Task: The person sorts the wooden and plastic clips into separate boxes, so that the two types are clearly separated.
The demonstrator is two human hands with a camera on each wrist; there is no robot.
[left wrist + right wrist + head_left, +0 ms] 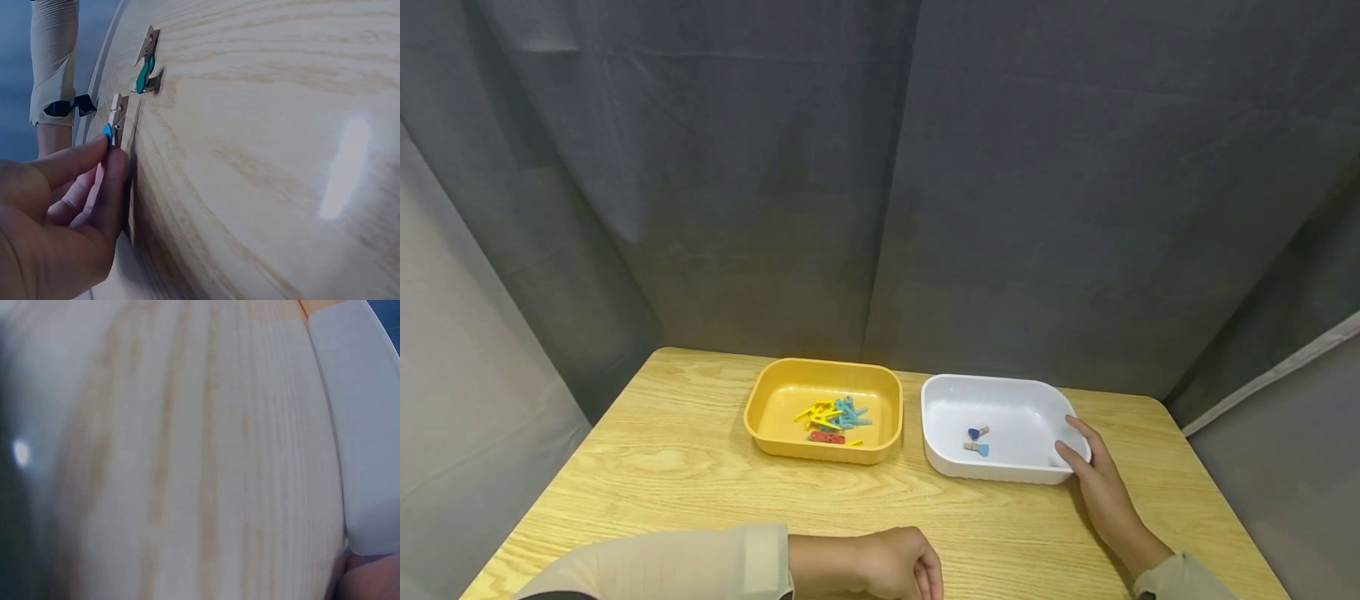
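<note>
Left hand [56, 219] at near table edge [134, 162], pinching blue peg [111, 128] clipped there; teal peg [145, 72] beside it. Right hand [1093, 475] grips white tray [940, 417] corner, steadying. Likely step: unclip peg; next calls for squeeze, lift, carry to tray.
</note>
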